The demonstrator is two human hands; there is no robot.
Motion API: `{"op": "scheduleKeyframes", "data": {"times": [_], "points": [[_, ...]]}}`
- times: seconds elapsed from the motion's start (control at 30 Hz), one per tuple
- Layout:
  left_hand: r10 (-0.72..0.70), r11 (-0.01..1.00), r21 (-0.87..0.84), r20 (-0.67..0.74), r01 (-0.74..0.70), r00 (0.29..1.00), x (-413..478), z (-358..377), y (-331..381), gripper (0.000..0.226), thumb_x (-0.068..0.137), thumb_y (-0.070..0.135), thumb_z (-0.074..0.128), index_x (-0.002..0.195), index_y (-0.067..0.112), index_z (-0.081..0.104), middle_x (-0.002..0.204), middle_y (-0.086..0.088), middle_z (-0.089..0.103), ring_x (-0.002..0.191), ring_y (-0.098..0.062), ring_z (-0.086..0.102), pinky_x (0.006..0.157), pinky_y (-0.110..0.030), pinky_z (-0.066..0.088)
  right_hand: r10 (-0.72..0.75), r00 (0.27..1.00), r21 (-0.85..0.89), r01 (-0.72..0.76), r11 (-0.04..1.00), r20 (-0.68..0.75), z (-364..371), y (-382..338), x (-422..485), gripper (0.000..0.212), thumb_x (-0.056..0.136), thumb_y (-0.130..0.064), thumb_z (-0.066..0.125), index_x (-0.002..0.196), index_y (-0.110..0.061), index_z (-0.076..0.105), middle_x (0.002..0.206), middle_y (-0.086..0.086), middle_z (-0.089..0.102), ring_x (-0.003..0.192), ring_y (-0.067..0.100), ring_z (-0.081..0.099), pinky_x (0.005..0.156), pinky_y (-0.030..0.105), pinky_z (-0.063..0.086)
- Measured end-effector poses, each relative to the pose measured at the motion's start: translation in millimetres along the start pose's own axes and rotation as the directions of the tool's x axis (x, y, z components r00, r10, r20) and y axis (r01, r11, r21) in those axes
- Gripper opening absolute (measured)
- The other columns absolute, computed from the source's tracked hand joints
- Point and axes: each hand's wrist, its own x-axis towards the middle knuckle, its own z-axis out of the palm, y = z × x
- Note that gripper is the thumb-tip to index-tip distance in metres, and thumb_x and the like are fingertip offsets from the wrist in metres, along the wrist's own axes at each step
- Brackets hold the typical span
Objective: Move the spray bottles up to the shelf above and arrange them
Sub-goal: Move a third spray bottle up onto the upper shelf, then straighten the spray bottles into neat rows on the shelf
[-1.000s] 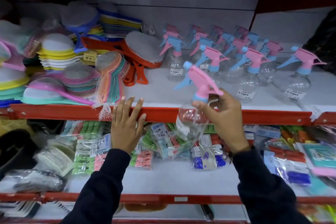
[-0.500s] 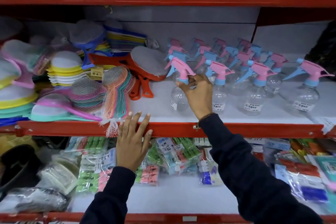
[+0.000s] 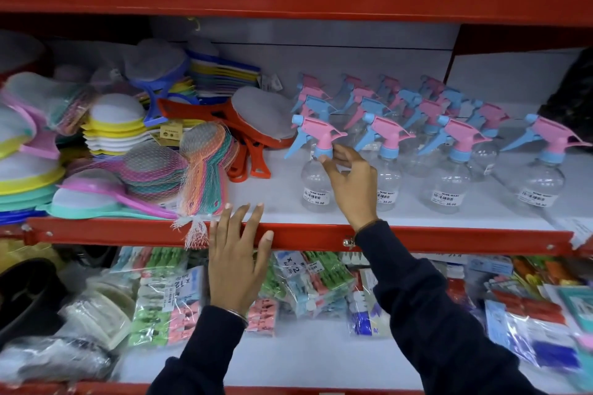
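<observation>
Bottle (image 3: pixel 316 181) stands upright on the shelf (image 3: pixel 417 213), leftmost in the front row. Right hand (image 3: pixel 351 184): fingers loosely spread, fingertips touching its neck. Left hand (image 3: pixel 236 261): fingers spread flat on the rail (image 3: pixel 112 236).

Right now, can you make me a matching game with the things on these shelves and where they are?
Things:
1. left hand
2. right hand
3. orange paddles
4. clothes-peg packs

Places:
A. on the shelf below the red rail
B. at the neck of the front-left spray bottle
C. flat against the red shelf rail
D. lying just left of the spray bottles

Pairs: 1-C, 2-B, 3-D, 4-A
</observation>
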Motion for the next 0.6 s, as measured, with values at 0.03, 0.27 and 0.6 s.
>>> {"op": "scheduleKeyframes", "data": {"times": [0.03, 0.27, 0.6], "points": [[-0.031, 0.999, -0.035, 0.007, 0.031, 0.999, 2.2, -1.9, 6.2, 0.051, 0.095, 0.047, 0.028, 0.139, 0.025, 0.041, 0.141, 0.000, 0.047, 0.142, -0.020, 0.024, 0.119, -0.038, 0.007, 0.008, 1.000, 0.031, -0.009, 0.999, 0.022, -2.6, 2.5, -3.3, 0.038, 0.087, -0.032, 0.063, 0.118, -0.010, 0.060, 0.119, 0.008, 0.067, 0.105, 0.017, 0.062, 0.083, 0.025, 0.050], [-0.050, 0.967, -0.221, 0.326, 0.127, 0.944, 54.3, -4.6, 41.3, 0.056, 0.097, 0.035, 0.039, 0.149, 0.022, 0.022, 0.151, -0.004, 0.036, 0.132, -0.022, 0.041, 0.114, -0.038, 0.027, 0.103, 0.982, 0.039, -0.110, 0.993, 0.160, -18.6, 22.3, -24.6, 0.041, 0.094, -0.054, 0.030, 0.093, -0.026, 0.061, 0.082, 0.002, 0.063, 0.084, 0.018, 0.058, 0.078, 0.032, 0.044], [-0.060, 0.936, -0.264, 0.529, 0.231, 0.847, 89.5, 14.1, 51.0, 0.063, 0.096, 0.021, 0.040, 0.151, 0.027, 0.010, 0.154, -0.003, 0.033, 0.137, -0.025, 0.036, 0.111, -0.039, 0.032, 0.089, 0.975, -0.057, -0.079, 0.995, 0.203, -20.1, 13.2, -26.9, 0.056, 0.088, -0.065, 0.022, 0.055, -0.020, 0.028, 0.052, -0.004, 0.032, 0.051, 0.014, 0.036, 0.052, 0.032, 0.028]]}}
